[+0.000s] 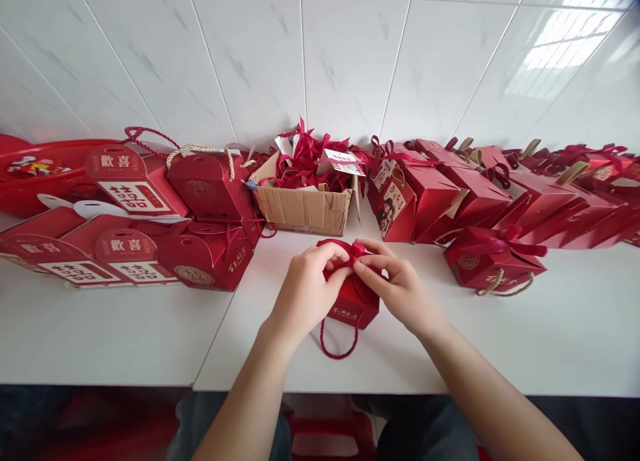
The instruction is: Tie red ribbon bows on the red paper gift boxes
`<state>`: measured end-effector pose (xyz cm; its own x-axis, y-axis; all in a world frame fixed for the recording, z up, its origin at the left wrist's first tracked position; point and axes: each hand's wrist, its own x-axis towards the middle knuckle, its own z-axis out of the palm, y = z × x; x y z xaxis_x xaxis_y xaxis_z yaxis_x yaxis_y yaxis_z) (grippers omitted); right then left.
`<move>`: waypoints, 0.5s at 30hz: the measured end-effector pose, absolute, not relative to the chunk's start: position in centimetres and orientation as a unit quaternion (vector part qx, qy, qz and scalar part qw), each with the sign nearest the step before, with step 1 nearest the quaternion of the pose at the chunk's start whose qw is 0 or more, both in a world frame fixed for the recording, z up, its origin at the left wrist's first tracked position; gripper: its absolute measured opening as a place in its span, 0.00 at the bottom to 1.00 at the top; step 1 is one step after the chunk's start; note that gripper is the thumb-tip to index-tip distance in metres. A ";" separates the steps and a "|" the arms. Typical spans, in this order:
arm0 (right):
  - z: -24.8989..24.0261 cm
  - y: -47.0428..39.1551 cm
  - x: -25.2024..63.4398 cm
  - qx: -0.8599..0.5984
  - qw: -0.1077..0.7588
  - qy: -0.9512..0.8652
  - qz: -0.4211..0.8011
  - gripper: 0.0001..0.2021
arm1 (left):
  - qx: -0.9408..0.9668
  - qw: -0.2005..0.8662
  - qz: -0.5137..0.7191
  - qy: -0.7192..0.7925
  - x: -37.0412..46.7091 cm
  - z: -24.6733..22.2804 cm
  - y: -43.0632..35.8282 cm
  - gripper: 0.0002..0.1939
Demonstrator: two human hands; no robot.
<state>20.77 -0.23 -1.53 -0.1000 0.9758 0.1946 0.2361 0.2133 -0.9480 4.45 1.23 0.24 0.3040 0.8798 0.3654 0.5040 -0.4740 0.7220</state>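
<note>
A small red gift box (pixel 364 302) with gold lettering stands on the white table in front of me, its dark red cord handle (pixel 338 355) hanging toward me. On top of it is a red ribbon (pixel 357 251), gathered in a knot or bow. My left hand (pixel 316 281) pinches the ribbon from the left, thumb against fingers. From the right, my right hand (pixel 395 281) pinches the same ribbon close to the knot. My fingers cover part of the ribbon and the box's top.
Behind the box stands a cardboard box (pixel 305 211) full of red ribbons and tags. Stacked red boxes (pixel 205 254) are on the left, near a red basin (pixel 20 181). Rows of red boxes (pixel 480 194) and one ribboned box (pixel 493 261) stand right. White tiles (pixel 350 54) back the table (pixel 400 361).
</note>
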 end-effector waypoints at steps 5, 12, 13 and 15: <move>-0.8 -0.3 21.6 -0.496 0.448 -0.633 0.391 0.14 | 0.763 0.272 0.404 0.425 4.5 -0.1 1.7 0.04; -0.8 0.1 22.9 -0.526 0.454 -0.614 0.375 0.08 | 0.787 0.330 0.354 0.383 3.4 0.7 1.5 0.06; -0.8 0.1 23.1 -0.518 0.442 -0.637 0.362 0.10 | 0.790 0.336 0.349 0.376 3.3 0.8 1.4 0.06; -0.8 0.1 23.4 -0.482 0.412 -0.704 0.319 0.18 | 0.794 0.337 0.345 0.368 3.1 0.9 1.4 0.07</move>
